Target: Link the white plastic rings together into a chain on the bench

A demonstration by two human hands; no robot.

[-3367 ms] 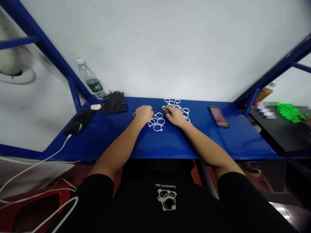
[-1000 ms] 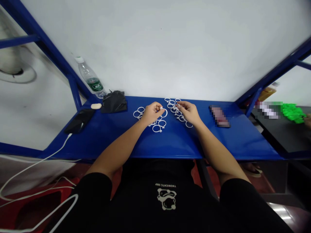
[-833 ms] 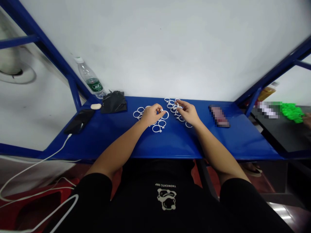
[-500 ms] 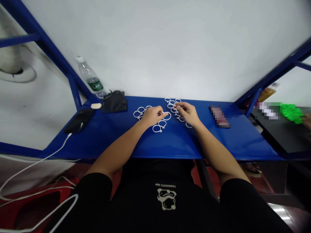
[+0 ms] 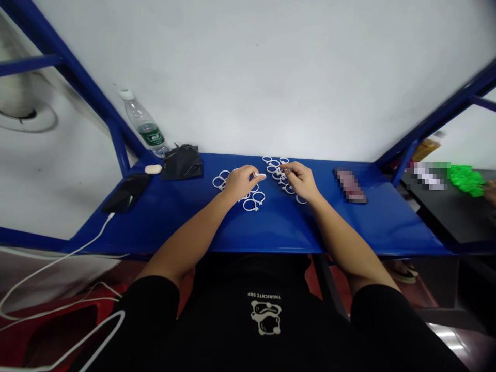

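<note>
My left hand [image 5: 241,182] is closed in a pinch on a white plastic ring [image 5: 260,176], which shows nearly edge-on at the fingertips. Under and around that hand lie several more white rings with small clasp-like knobs, one nearest the front being a ring [image 5: 250,205]. To the right, my right hand [image 5: 300,179] hovers with thumb and fingertips together at a second group of rings [image 5: 267,160]. Whatever those fingertips pinch is too small to make out against the rings behind.
The blue tabletop [image 5: 267,232] meets a pale wall. On the left are a water bottle [image 5: 145,126], a black plastic bag [image 5: 182,163] and a black phone [image 5: 126,192] on a white cable. A blurred phone-shaped object [image 5: 351,186] lies right; a green pile [image 5: 467,181] sits beyond.
The ring in my left hand has tipped from face-on to nearly edge-on. My right hand has barely moved, staying by the right-hand group of rings.
</note>
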